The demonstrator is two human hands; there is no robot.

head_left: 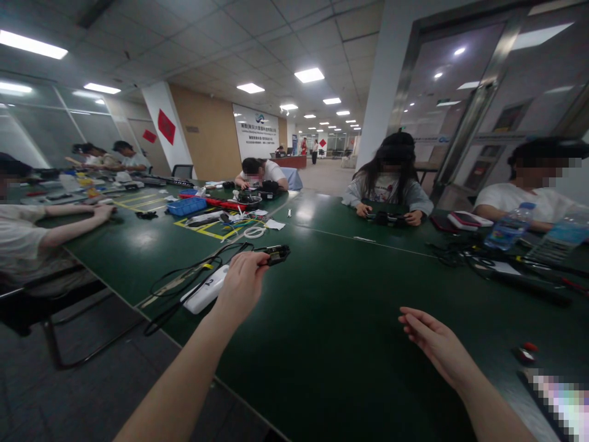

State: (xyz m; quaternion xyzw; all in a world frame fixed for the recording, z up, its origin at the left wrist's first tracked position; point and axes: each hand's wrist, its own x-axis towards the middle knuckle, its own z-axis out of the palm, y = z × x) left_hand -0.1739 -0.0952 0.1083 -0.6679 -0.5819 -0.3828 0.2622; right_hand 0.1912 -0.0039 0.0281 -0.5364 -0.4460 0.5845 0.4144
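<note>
My left hand [243, 279] pinches a small black device with an exposed circuit board [278, 254] between thumb and fingers, raised over the green table [340, 319]. What the device is exactly cannot be made out. Just behind that hand lies a white oblong case marked "2" [202, 294], partly covered by the hand, with a black cable [168, 288] looped beside it. My right hand [437, 350] hovers over the table at the right, fingers loosely stretched and nothing visible in them. A small red and dark object [527, 353] is to its right.
Ahead sit a blue basket [186, 205], loose wires and a coiled white cable [254, 232]. Water bottles [510, 227] and black cables [506, 279] occupy the right side. A pixelated screen [561, 399] lies lower right. Several people sit around the table, one handling a black device [389, 218].
</note>
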